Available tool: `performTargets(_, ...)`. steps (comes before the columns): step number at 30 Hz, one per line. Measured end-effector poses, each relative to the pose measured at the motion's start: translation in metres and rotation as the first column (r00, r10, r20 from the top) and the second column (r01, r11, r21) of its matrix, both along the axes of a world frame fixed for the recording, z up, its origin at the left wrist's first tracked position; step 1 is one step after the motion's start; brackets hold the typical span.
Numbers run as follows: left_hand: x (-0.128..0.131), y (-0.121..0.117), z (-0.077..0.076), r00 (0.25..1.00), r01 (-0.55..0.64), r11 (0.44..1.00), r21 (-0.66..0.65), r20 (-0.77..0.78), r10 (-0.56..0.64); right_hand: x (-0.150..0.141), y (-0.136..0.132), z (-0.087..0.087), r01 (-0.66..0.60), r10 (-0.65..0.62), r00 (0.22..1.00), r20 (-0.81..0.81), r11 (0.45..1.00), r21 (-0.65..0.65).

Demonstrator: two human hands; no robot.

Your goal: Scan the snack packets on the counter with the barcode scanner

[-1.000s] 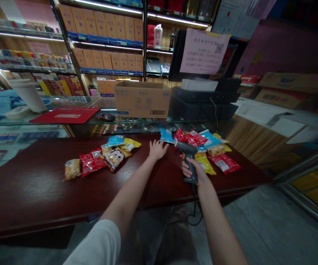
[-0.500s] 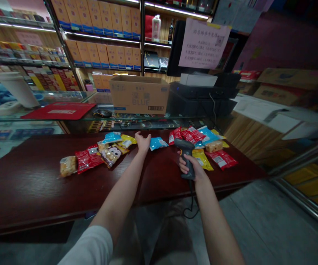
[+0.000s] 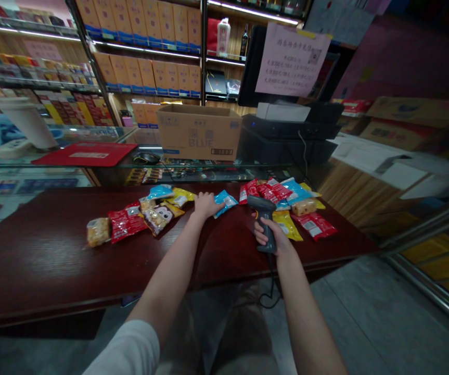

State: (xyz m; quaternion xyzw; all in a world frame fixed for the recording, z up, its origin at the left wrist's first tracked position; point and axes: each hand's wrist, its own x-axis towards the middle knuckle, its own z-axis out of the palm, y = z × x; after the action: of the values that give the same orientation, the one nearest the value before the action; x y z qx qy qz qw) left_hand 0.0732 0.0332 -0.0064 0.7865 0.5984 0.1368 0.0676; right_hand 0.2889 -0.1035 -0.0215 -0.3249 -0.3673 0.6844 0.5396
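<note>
My left hand (image 3: 205, 204) is closed at the left end of a small blue snack packet (image 3: 226, 202), its thumb lying over the packet. The fingertips are hidden behind the hand. My right hand (image 3: 273, 237) is wrapped round the handle of a dark grey barcode scanner (image 3: 263, 208), whose head points up and forward. Left of my left hand lie a yellow packet (image 3: 181, 197), a blue packet (image 3: 159, 191), a snack bag with a cartoon face (image 3: 161, 217), a red packet (image 3: 128, 223) and a clear-wrapped snack (image 3: 98, 232).
Beyond the scanner lies a pile of red packets (image 3: 274, 191), blue, yellow and clear-wrapped ones on the dark wooden table (image 3: 52, 271). Behind stand an open cardboard box (image 3: 199, 133), a mouse (image 3: 146, 158) and a monitor (image 3: 251, 67). The scanner's cable (image 3: 272, 281) hangs over the front edge.
My left hand has moved slightly right and down, from spread fingers to a closed grasp at the blue packet. That packet has turned and tilted. My right hand keeps the scanner in place.
</note>
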Motion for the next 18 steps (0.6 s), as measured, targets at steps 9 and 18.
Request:
performTargets(9, 0.002, 0.000, 0.004, 0.959, -0.081, 0.989, -0.128, 0.259, 0.112, 0.001, 0.002, -0.002, -0.007, 0.007, 1.000, 0.020, 1.000, -0.004)
performTargets(18, 0.015, 0.018, -0.023, 0.428, 0.171, 0.979, -0.114, 0.903, 0.030, 0.000, 0.000, -0.001, 0.021, -0.021, 1.000, 0.015, 1.000, -0.004)
